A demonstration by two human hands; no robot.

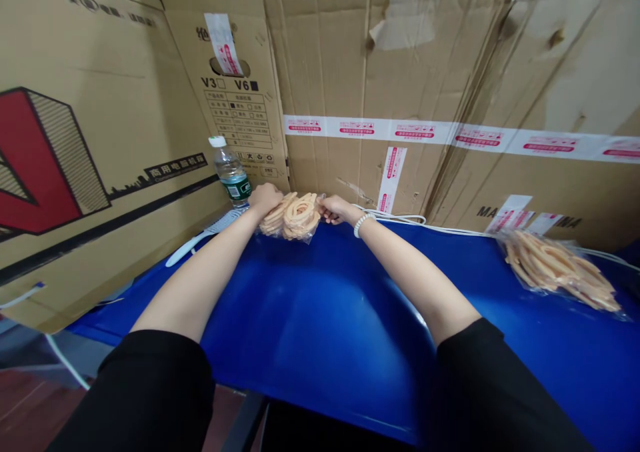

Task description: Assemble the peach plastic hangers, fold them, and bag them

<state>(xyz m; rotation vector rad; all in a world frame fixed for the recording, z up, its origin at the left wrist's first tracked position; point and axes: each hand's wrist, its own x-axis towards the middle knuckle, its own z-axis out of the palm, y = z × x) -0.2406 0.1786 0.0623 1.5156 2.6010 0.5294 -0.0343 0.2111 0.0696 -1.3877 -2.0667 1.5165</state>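
At the back of the blue table, a clear plastic bag of beige ring-shaped pieces (302, 216) lies between my two hands. My left hand (266, 199) is closed at the bag's left end, its fingertips partly hidden behind the contents. On the other side my right hand (336, 208) pinches the bag's right edge with thumb and fingers. A beaded bracelet circles the right wrist. Just left of my left hand stands a water bottle (231, 172) with a white cap and green label.
Another clear bag of long beige pieces (560, 272) lies on the right of the blue table (310, 319). Large cardboard boxes (340, 59) wall off the back and left. White cables (450, 228) run along the back edge. A pale-handled brush-like tool (187, 247) lies left.
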